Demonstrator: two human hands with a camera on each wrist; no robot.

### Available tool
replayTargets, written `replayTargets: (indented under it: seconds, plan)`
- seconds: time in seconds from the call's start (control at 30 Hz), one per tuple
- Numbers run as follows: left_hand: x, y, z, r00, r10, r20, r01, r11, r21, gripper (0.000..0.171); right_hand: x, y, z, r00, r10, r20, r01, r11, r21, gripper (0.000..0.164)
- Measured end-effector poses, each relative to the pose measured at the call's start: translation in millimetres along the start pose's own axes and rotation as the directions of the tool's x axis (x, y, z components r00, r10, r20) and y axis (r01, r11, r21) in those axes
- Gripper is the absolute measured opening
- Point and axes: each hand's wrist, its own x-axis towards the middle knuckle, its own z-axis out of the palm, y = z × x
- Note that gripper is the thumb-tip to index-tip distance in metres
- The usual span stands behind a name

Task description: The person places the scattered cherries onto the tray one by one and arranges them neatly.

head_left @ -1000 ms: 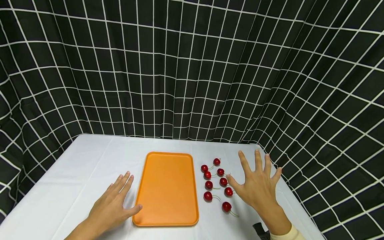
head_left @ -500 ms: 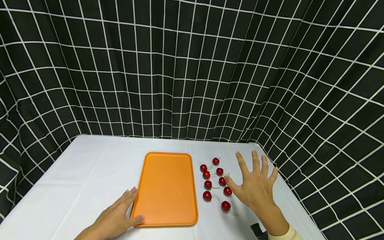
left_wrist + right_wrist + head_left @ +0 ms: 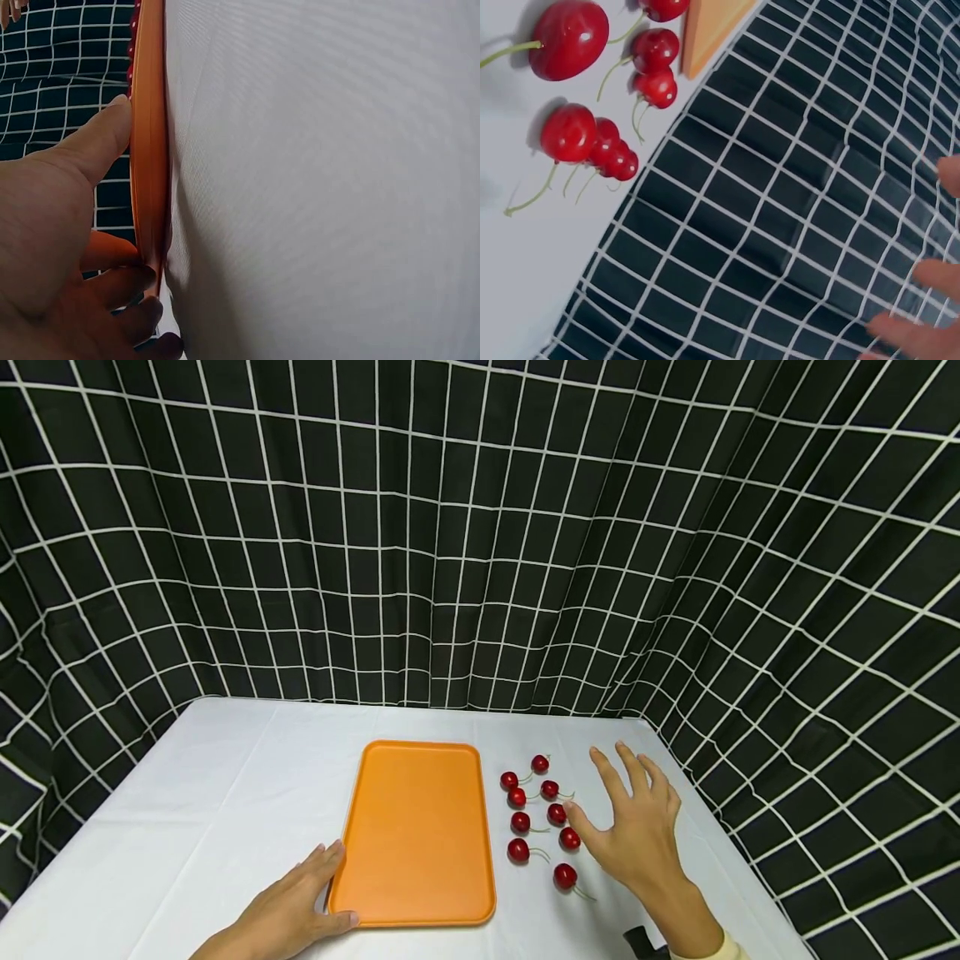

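An orange rectangular tray (image 3: 412, 835) lies flat on the white cloth. My left hand (image 3: 281, 906) holds its near left corner, thumb against the near rim and fingers along the left side. In the left wrist view, the thumb (image 3: 105, 139) touches the tray's edge (image 3: 150, 135), and the bent fingers meet the corner. Several red cherries (image 3: 518, 850) with green stems lie right of the tray. My right hand (image 3: 637, 835) hovers just right of them, fingers spread and slightly bent, holding nothing. The right wrist view shows cherries (image 3: 570, 39) and a few blurred fingertips.
A white cloth (image 3: 202, 793) covers the table. Black curtains (image 3: 420, 543) with a white grid stand behind it and along both sides. A dark strap end (image 3: 641, 942) shows by the right wrist.
My left hand has come in from the left onto the tray's corner. My right hand's fingers have drawn closer together and bent a little. The tray and cherries stay put.
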Motion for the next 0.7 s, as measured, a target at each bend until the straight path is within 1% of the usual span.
replayTargets:
  seconds: [0.07, 0.1, 0.17, 0.27, 0.3, 0.37, 0.47, 0.53, 0.6, 0.7]
  plan:
    - [0.1, -0.5, -0.1, 1.0, 0.006, 0.004, -0.006, 1.0, -0.006, 0.105, -0.6, 1.7, -0.8, 0.998, -0.022, -0.067, 0.031, 0.99, 0.14, 0.059]
    - [0.2, -0.7, -0.2, 1.0, 0.007, 0.005, -0.007, 1.0, -0.009, 0.105, -0.5, 2.6, -1.2, 0.993, -0.034, -0.11, 0.057, 0.975, 0.215, 0.054]
    - [0.3, -1.5, -0.5, 1.0, 0.017, 0.006, -0.017, 1.0, -0.007, 0.105, 1.5, 0.6, -4.5, 0.981, -0.055, -0.187, 0.119, 0.929, 0.349, 0.045]
    - [0.5, -2.6, -0.3, 1.0, 0.023, 0.001, -0.023, 1.0, -0.008, 0.105, 4.1, -4.4, -11.0, 0.969, -0.057, -0.242, 0.172, 0.858, 0.484, 0.039]
    - [0.4, -3.1, -0.2, 1.0, 0.027, -0.002, -0.027, 1.0, -0.008, 0.105, 4.1, -6.3, -13.2, 0.971, -0.042, -0.234, 0.161, 0.841, 0.517, 0.039]
    - [0.1, -3.4, 0.1, 1.0, 0.03, -0.003, -0.03, 0.999, -0.015, 0.105, 2.3, -10.9, -18.5, 0.982, 0.014, -0.186, 0.095, 0.821, 0.562, 0.038]
    - [-0.9, -3.3, 0.6, 0.999, 0.034, -0.005, -0.034, 0.999, -0.025, 0.105, -5.4, -9.7, -18.2, 0.987, 0.111, -0.112, -0.025, 0.81, 0.586, 0.034]
    - [-1.0, -3.4, 0.9, 0.999, 0.032, -0.005, -0.032, 0.999, -0.031, 0.104, -11.2, -10.0, -16.8, 0.982, 0.168, -0.083, -0.09, 0.808, 0.582, 0.03]
    - [-0.9, -3.8, 1.0, 1.0, 0.028, -0.007, -0.029, 0.999, -0.033, 0.104, -19.4, -9.2, -11.9, 0.973, 0.219, -0.074, -0.138, 0.806, 0.575, 0.027]
    - [-1.0, -4.7, 0.1, 1.0, 0.03, -0.008, -0.03, 0.999, -0.025, 0.104, -35.6, -5.3, 0.5, 0.952, 0.303, -0.043, -0.224, 0.786, 0.576, 0.025]
